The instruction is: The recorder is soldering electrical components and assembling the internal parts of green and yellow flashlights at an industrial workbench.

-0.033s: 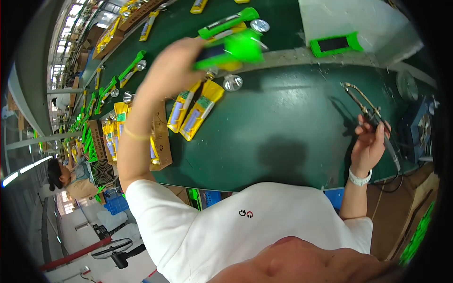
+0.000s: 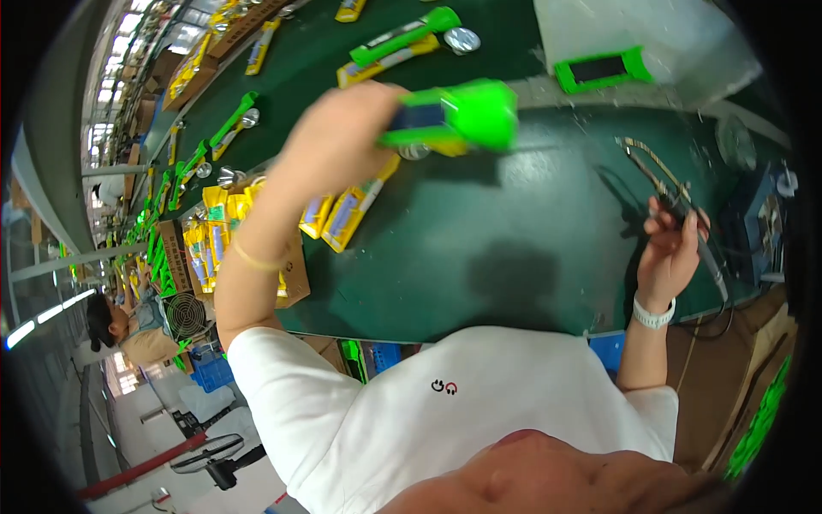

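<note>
My left hand [image 2: 347, 133] is closed around a green flashlight housing [image 2: 484, 116] with a dark panel, held above the green bench. Motion blurs the hand and housing. A yellow piece shows under the housing; whether it is gripped too I cannot tell. Below my left wrist lie yellow battery holders [image 2: 349, 218] with purple cells, and a round silver reflector [image 2: 414, 152] is partly covered by the housing. On the right, my right hand [image 2: 670, 261] grips a soldering iron [image 2: 676, 203] by its dark handle, its tip pointing up and away over the bench.
A cardboard box [image 2: 295, 272] of yellow holders stands at left. Another green housing [image 2: 602, 70] lies at the far right by a pale sheet. Beyond my left hand, a green housing [image 2: 405, 37] lies beside a yellow holder and a reflector [image 2: 462, 40]. The iron's cable [image 2: 728, 321] hangs at right.
My left hand has carried the green flashlight housing to the right and slightly nearer. My right hand keeps the soldering iron in nearly the same place.
</note>
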`<act>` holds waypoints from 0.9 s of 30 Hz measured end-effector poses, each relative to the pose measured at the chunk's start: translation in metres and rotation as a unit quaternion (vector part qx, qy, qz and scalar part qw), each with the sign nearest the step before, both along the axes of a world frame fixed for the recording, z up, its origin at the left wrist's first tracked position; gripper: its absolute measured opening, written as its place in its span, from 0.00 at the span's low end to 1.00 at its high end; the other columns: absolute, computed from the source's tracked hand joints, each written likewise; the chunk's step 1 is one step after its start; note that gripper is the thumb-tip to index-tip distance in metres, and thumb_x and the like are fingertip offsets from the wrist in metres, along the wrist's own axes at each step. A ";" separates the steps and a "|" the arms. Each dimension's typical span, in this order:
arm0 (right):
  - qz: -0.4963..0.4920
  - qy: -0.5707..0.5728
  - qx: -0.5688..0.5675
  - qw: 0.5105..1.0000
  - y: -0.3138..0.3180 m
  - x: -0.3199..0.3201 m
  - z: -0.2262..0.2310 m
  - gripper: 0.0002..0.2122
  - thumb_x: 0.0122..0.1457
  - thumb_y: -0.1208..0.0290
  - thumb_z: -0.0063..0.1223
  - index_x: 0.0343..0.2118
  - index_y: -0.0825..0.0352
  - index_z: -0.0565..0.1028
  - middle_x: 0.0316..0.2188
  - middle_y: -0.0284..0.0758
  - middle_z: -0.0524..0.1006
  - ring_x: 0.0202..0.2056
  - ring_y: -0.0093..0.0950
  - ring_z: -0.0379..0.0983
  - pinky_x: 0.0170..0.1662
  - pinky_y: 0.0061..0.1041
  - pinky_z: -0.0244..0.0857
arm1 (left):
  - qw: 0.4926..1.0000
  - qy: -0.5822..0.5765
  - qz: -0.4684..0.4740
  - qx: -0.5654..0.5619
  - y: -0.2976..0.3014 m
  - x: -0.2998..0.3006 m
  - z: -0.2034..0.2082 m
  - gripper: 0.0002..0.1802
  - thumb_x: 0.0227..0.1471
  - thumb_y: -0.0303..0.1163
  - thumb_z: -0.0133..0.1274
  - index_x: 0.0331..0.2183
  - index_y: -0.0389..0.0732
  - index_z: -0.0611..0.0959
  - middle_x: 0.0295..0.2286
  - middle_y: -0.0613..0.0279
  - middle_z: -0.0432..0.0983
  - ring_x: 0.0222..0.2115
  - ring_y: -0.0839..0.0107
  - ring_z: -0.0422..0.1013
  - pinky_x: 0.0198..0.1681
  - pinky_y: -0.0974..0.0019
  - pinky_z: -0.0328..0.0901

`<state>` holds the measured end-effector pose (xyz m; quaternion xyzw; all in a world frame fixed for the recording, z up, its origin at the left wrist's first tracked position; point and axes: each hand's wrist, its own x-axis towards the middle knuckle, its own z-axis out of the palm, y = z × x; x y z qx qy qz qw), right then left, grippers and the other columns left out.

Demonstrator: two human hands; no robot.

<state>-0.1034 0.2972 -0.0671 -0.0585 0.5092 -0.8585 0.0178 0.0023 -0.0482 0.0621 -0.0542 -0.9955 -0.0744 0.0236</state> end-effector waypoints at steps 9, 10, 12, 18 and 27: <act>0.036 0.012 -0.075 0.996 -0.001 -0.002 0.012 0.08 0.58 0.71 0.42 0.37 0.69 0.63 0.25 0.41 0.73 0.31 0.39 0.75 0.25 0.21 0.69 | 0.929 -0.247 -0.185 0.202 0.119 -0.005 -0.037 0.32 0.32 0.25 0.59 0.45 0.37 0.69 0.34 0.52 0.68 0.36 0.55 0.67 0.40 0.60 0.63; 0.033 0.009 -0.076 0.996 0.001 0.000 0.013 0.08 0.58 0.71 0.42 0.37 0.69 0.63 0.25 0.41 0.73 0.31 0.39 0.75 0.25 0.21 0.69 | 0.917 -0.278 -0.180 0.223 0.112 -0.012 -0.036 0.35 0.32 0.26 0.60 0.46 0.39 0.68 0.37 0.53 0.67 0.38 0.55 0.67 0.40 0.60 0.63; 0.063 0.005 -0.082 0.995 0.001 0.001 0.011 0.08 0.58 0.72 0.42 0.37 0.69 0.63 0.24 0.40 0.73 0.30 0.38 0.75 0.24 0.20 0.68 | 0.896 -0.314 -0.182 0.257 0.094 -0.027 -0.036 0.37 0.33 0.29 0.62 0.49 0.40 0.66 0.35 0.56 0.71 0.35 0.61 0.69 0.40 0.64 0.64; 0.121 -0.017 -0.085 0.989 0.001 0.004 0.010 0.08 0.58 0.73 0.42 0.37 0.70 0.63 0.24 0.40 0.71 0.30 0.36 0.75 0.25 0.20 0.69 | 0.890 -0.183 -0.004 0.418 0.070 -0.027 -0.053 0.20 0.50 0.29 0.51 0.46 0.36 0.71 0.36 0.62 0.73 0.38 0.76 0.68 0.42 0.73 0.63; 0.104 0.007 -0.041 0.994 0.006 0.004 0.011 0.10 0.59 0.72 0.42 0.40 0.68 0.61 0.27 0.41 0.72 0.31 0.34 0.75 0.20 0.17 0.65 | 0.960 -0.013 0.121 0.254 0.097 0.005 -0.047 0.09 0.43 0.26 0.56 0.30 0.37 0.75 0.24 0.67 0.72 0.22 0.81 0.66 0.24 0.76 0.62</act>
